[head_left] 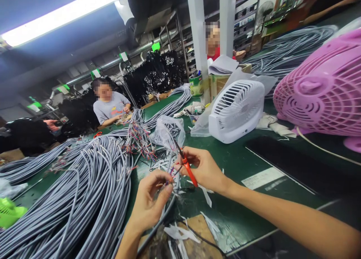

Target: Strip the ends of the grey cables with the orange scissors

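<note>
My left hand (153, 197) is closed, with thumb and fingertips pinching the end of a grey cable (168, 206) whose thin coloured wires (171, 171) stick out. Close by on its right, my right hand (204, 170) is wrapped round orange-red-handled scissors (189, 171), with the dark blades pointing up and away. The right fingertips are near the same wires; whether they touch them I cannot make out. White scraps (182, 233) lie below the hands, by a brown board (201, 229).
A big bundle of grey cables (93, 176) fills the left side. A clear plastic bag (170, 129), a white fan (237, 112) and a pink fan (318, 86) stand beyond and right. A dark flat panel (299, 165) lies at right. Two people sit across the green table (234, 221).
</note>
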Demonstrator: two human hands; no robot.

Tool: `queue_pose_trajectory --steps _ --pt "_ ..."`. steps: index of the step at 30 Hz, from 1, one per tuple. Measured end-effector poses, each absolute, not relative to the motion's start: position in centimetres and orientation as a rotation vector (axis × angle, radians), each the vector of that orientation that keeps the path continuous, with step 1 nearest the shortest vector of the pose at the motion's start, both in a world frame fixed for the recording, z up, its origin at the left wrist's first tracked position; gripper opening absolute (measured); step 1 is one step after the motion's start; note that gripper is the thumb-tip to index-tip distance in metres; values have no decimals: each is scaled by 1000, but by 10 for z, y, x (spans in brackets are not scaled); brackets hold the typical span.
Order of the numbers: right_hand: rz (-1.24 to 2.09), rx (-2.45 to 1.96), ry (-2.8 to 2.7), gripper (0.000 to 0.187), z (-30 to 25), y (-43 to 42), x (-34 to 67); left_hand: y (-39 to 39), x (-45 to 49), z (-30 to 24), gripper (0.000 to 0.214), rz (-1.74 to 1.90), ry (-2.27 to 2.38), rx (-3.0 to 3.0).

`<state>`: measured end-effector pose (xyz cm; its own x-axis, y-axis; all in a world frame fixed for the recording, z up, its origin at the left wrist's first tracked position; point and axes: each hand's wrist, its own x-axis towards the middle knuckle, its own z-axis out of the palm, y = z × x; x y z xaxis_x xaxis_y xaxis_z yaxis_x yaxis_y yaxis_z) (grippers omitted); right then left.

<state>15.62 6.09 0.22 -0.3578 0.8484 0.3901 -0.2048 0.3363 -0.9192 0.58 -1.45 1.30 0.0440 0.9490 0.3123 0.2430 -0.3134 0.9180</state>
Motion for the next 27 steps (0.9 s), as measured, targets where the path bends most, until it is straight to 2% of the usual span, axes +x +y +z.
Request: queue_pose_trajectory --steps 7,12,15,20,27 --pt "1285 -566 -1579 29 3 59 156 -20 0 18 10 1143 1140 1621" --pt "1429 -506 -1625 28 -1 56 151 -20 9 13 8 1054 1133 1704" --pt "1464 -540 -1582 29 -7 60 147 -14 10 11 8 1229 1193 1592" --pt "1403 -523 -1410 29 -6 64 147 -1 -4 15 16 1769 1389 1423" --pt "1408 -323 -1401 30 3 54 151 1 3 5 26 1501 1343 1509"
